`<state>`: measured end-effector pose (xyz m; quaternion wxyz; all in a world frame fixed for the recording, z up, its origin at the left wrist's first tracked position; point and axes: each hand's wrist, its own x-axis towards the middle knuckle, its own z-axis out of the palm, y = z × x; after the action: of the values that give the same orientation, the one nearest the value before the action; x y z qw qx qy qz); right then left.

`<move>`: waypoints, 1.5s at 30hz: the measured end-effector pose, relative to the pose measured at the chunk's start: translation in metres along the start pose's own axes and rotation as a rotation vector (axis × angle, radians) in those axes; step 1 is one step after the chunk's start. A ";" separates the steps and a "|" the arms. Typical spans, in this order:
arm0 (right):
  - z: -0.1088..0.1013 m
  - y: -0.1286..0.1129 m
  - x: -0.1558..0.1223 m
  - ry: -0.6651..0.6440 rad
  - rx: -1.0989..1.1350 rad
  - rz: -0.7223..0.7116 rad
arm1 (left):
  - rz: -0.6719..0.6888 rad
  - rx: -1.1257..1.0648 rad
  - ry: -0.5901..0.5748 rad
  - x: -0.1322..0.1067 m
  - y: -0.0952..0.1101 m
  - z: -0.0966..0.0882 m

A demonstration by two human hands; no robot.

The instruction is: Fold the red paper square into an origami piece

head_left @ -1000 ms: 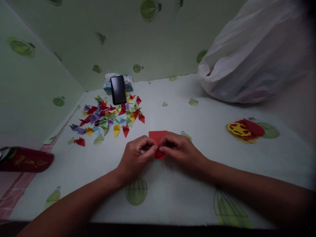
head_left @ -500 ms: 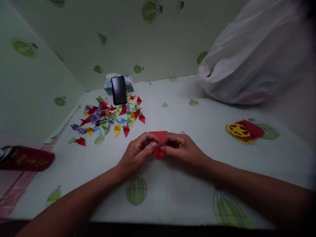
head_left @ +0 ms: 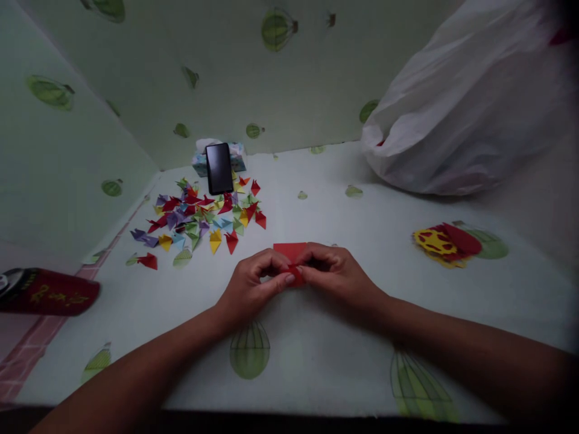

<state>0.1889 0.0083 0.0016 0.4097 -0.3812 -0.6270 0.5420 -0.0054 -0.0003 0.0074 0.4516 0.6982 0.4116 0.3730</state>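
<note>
A small sheet of red paper [head_left: 289, 249], partly folded, lies at the middle of the table between my hands. My left hand [head_left: 256, 277] is closed on its left side, thumb and forefinger pinching near the centre. From the other side my right hand [head_left: 337, 271] pinches the same paper, its fingertips almost meeting the left thumb. The fingers hide much of the paper's middle and sides. Beyond my left hand, several small folded paper birds [head_left: 216, 241] in red, yellow, green, blue and purple are spread in a loose pile.
A phone [head_left: 219, 169] leans on a tissue box [head_left: 237, 158] behind the birds. At the far left lies a red can [head_left: 58, 292]. Red and yellow paper cut-outs [head_left: 436, 242] lie on the right, below a big white plastic bag [head_left: 443, 138]. Walls enclose the back and left.
The lower point of the red paper has been folded up, and both thumbs now sit closer together over it. The view has tilted slightly.
</note>
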 end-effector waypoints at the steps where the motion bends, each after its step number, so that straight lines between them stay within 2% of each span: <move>1: 0.000 0.000 0.000 -0.005 0.002 -0.006 | -0.040 -0.024 0.010 -0.001 0.000 0.001; 5: -0.001 0.001 0.000 -0.041 -0.027 -0.019 | -0.128 -0.100 0.027 -0.001 0.002 0.004; 12: -0.004 0.002 0.000 -0.090 -0.081 -0.007 | -0.185 -0.098 0.027 -0.002 0.005 0.002; 20: -0.004 0.000 0.001 -0.098 -0.121 0.007 | -0.176 -0.045 0.027 0.001 0.006 0.002; 27: -0.004 -0.004 0.000 -0.100 -0.070 0.033 | -0.153 -0.032 0.053 -0.003 0.003 0.002; 35: -0.003 0.000 0.001 -0.073 -0.145 -0.050 | -0.112 0.015 0.075 -0.003 0.006 -0.002; 39: -0.002 0.002 0.001 -0.063 -0.216 -0.106 | -0.181 -0.121 0.105 -0.001 0.007 0.000; 45: -0.003 0.003 0.001 -0.049 -0.303 -0.148 | -0.333 -0.226 0.080 0.002 0.011 0.000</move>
<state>0.1914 0.0102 -0.0006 0.3709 -0.3781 -0.7376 0.4188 -0.0025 -0.0014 0.0178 0.5661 0.5499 0.4945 0.3643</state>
